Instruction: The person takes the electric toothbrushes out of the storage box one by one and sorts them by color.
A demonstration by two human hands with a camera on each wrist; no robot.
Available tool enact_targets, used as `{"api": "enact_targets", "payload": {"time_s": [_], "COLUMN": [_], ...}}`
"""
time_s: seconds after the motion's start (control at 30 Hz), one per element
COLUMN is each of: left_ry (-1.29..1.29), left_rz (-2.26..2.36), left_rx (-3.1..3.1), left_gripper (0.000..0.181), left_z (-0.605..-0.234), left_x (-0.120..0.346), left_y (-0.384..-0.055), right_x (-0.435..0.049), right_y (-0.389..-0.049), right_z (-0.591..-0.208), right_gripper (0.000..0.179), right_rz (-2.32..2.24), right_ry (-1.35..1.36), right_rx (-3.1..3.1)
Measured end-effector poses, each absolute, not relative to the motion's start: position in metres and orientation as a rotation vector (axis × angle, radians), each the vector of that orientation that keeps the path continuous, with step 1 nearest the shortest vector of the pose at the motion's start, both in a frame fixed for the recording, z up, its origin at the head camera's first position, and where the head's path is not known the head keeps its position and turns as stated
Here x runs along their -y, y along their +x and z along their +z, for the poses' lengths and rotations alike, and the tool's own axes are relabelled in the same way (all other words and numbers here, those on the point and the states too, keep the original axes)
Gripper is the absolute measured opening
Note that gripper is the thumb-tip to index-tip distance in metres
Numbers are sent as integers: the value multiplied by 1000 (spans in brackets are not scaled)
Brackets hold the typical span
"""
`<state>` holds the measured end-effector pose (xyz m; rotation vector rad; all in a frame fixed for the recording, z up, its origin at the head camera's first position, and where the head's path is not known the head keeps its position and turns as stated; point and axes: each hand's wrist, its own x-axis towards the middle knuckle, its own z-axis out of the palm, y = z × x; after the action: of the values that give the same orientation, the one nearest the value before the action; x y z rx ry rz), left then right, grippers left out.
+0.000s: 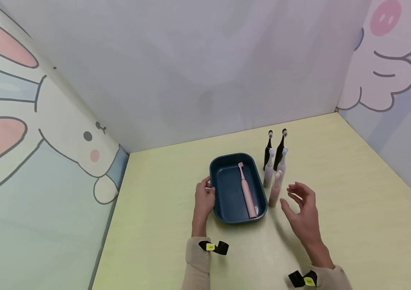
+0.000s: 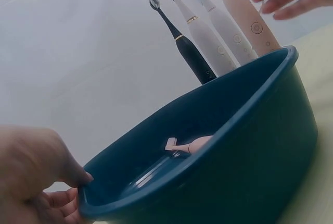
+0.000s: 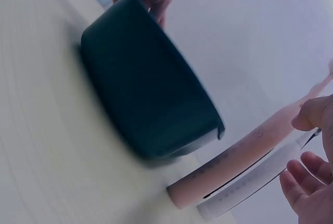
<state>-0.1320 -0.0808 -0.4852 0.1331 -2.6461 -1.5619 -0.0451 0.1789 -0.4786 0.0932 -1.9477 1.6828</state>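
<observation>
My left hand (image 1: 204,197) grips the left rim of a dark blue plastic bin (image 1: 223,219), thumb over the inner edge and fingers outside, as the left wrist view shows. A pink electric toothbrush (image 1: 247,197) lies inside the bin along its right side. My right hand (image 1: 303,213) is held in the air with parted, slightly bent fingers and nothing between them. Nearest to it, a second pink toothbrush (image 1: 274,193) stands upright beside the bin's right wall. Behind that one stand two pale toothbrushes, one whitish (image 1: 268,176) and one lavender (image 1: 281,168).
Two black toothbrushes (image 1: 267,157) stand upright at the back of the group. All this is on a pale yellow table (image 1: 154,193), bounded by a grey back wall (image 1: 191,80) and side walls with cartoon animals. Each wrist carries a black strap with a camera.
</observation>
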Motion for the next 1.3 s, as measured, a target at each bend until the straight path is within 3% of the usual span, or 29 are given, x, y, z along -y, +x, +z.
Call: {"api": "enact_targets", "payload": {"time_s": [0.5,0.7,1.03,1.3], "left_ry": [140,155,88,69], "left_rz": [-1580,-1597,-1563,-1569], "left_rx": [2647,2651,2643,2633], "left_gripper": [43,43,43,43], "left_z": [-482,-483,-482,-483], "left_x": [83,83,82,81], "left_y": [-131,-130,-127,-127], "right_x": [-134,-113,-97,-97], "right_y": [-21,-37,-67,-88], "right_z": [-460,-455,-454,-460], "right_gripper": [54,46,69,73], "right_rz": [1593,1619,1519,1489], "right_ry": [473,314,68,6], "right_rx": [2058,2394,2857,2991]}}
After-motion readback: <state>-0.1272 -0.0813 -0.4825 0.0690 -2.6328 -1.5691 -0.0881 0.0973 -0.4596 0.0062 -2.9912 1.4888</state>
